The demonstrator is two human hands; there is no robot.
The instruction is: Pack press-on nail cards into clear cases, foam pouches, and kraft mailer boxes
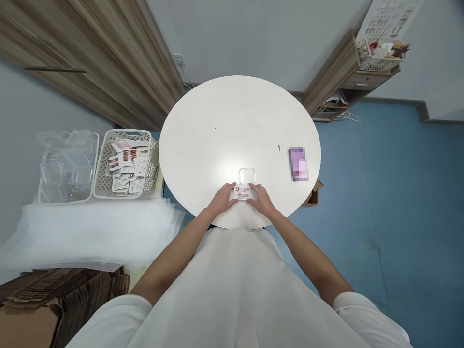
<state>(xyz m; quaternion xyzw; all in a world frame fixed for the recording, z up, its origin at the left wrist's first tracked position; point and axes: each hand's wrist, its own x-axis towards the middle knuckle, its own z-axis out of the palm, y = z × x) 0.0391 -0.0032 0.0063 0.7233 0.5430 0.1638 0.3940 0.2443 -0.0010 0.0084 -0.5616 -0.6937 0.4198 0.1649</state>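
Note:
Near the front edge of the round white table (235, 116), both hands are at a small card of press-on nails (242, 192) with rows of glossy oval pieces. My left hand (221, 199) pinches its left side between thumb and fingers. Its right side is pinched the same way by my right hand (263, 199). Just beyond the card lies a clear plastic lid (247, 175), flat on the table. It looks like part of a small clear box under the card, but the hands and card hide how they join.
Left of the table stand a white basket of printed nail cards (126, 166), a basket of clear plastic boxes (68, 166), white sheets (90, 237) and brown cardboard (54, 304). A blurred purple item (298, 164) and a small dark object (279, 148) lie at the table's right.

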